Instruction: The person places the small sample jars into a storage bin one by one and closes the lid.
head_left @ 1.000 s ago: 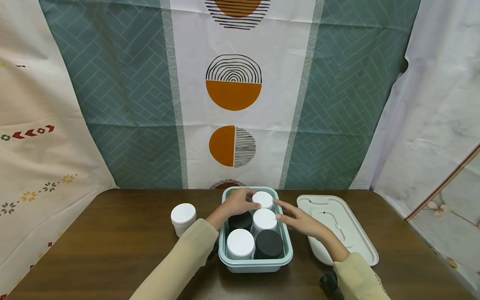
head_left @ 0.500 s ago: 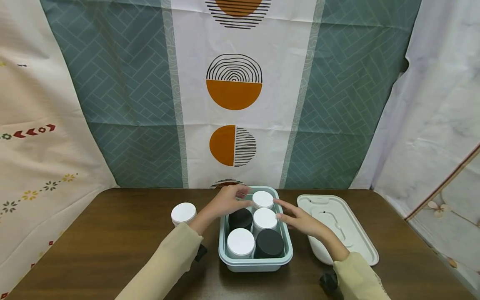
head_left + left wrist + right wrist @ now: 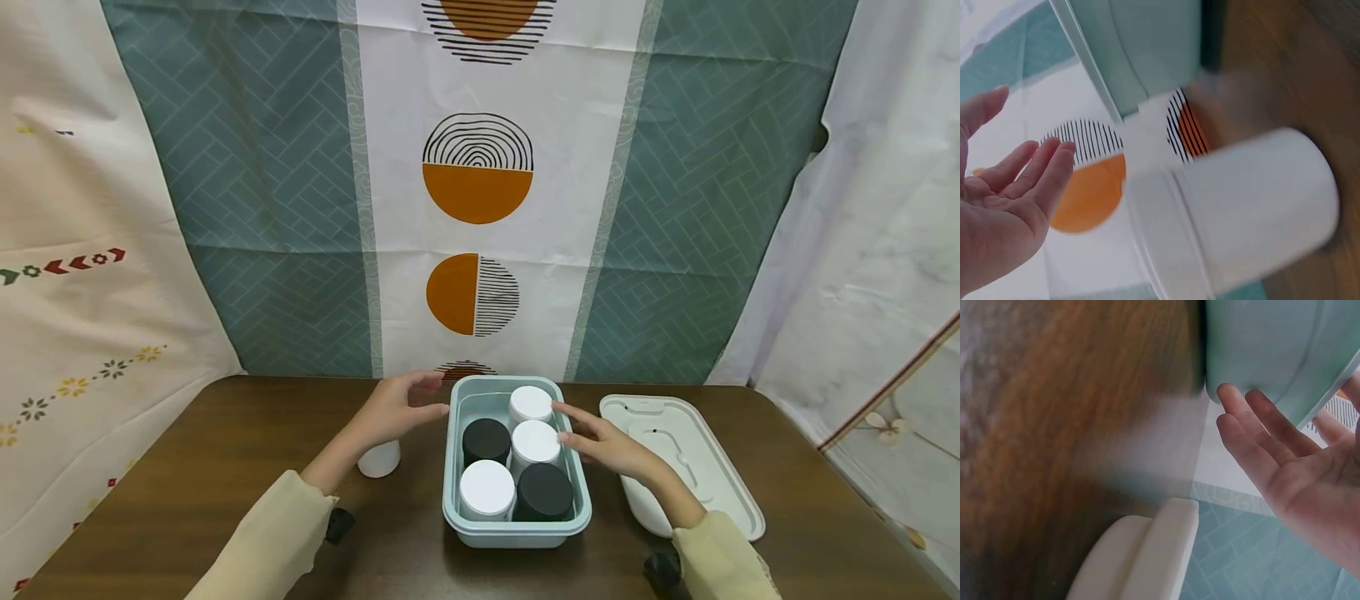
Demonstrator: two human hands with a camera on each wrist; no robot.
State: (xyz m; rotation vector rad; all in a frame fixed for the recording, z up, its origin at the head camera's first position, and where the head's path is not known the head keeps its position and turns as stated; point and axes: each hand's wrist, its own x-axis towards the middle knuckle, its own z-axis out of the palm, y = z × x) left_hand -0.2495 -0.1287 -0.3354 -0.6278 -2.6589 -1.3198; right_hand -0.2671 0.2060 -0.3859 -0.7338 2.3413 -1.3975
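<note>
My left hand (image 3: 396,408) is above the table left of a light-blue bin (image 3: 523,540), fingers spread and holding nothing. Partly hidden beneath it stands a white lidded jar (image 3: 380,460), which also looms close in the left wrist view as a white jar (image 3: 1254,206). In the bin are white-lidded jars (image 3: 487,489) and black-lidded jars (image 3: 544,492), all upright; the far left corner shows bare floor. My right hand (image 3: 611,446) lies over the bin's right rim, its fingertips at the two rear white-lidded jars (image 3: 531,403). Whether they touch is unclear.
A white lid (image 3: 693,454) lies on the brown table (image 3: 225,483) to the right of the bin, partly behind my right forearm. A patterned cloth (image 3: 480,192) hangs behind the table's back edge.
My left hand has left the far end of the bin and moved leftward over the lone white jar. My right hand stays at the bin's right rim. The view has shifted slightly.
</note>
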